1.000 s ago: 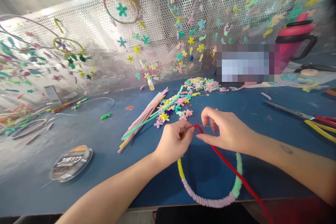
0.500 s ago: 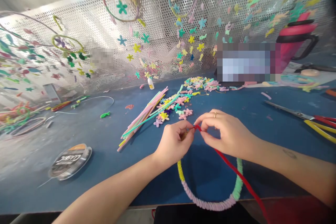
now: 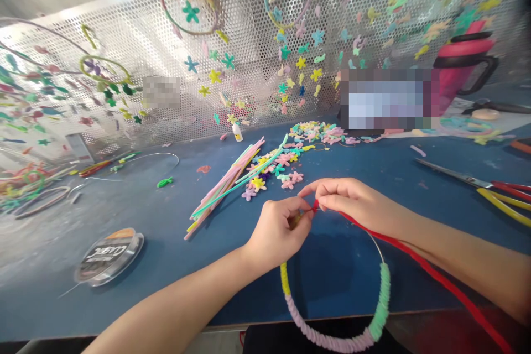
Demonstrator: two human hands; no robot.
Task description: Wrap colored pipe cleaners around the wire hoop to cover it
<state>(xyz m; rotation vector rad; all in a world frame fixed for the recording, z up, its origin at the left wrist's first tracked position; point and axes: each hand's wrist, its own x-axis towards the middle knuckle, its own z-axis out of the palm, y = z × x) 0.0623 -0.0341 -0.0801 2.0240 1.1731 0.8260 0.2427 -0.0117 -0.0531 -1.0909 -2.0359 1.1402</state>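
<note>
My left hand point(image 3: 279, 232) is closed in a pinch on a wire hoop point(image 3: 384, 301), at the hoop's upper left. Yellow, lilac and mint fuzzy stem is wound around the lower part of the hoop, while thin wire lies bare at its upper right. Between the fingertips of both hands, a red pipe cleaner point(image 3: 440, 276) meets the wire. My right hand point(image 3: 359, 203) pinches this red stem, whose long tail runs under the right wrist to the lower right. The exact winding at the fingertips is partly hidden by the fingers.
Several loose pipe cleaners point(image 3: 228, 185) lie left of my hands, beside small fuzzy flowers point(image 3: 292, 178). Scissors point(image 3: 477, 181) rest at the right, a line spool point(image 3: 110, 257) at the left. A pink tumbler point(image 3: 460, 72) and a perforated metal panel point(image 3: 244, 44) stand behind.
My right hand has drawn the red pipe cleaner to the right, so its tail now passes under the wrist. The hoop hangs slightly lower, and its bare wire has come into view.
</note>
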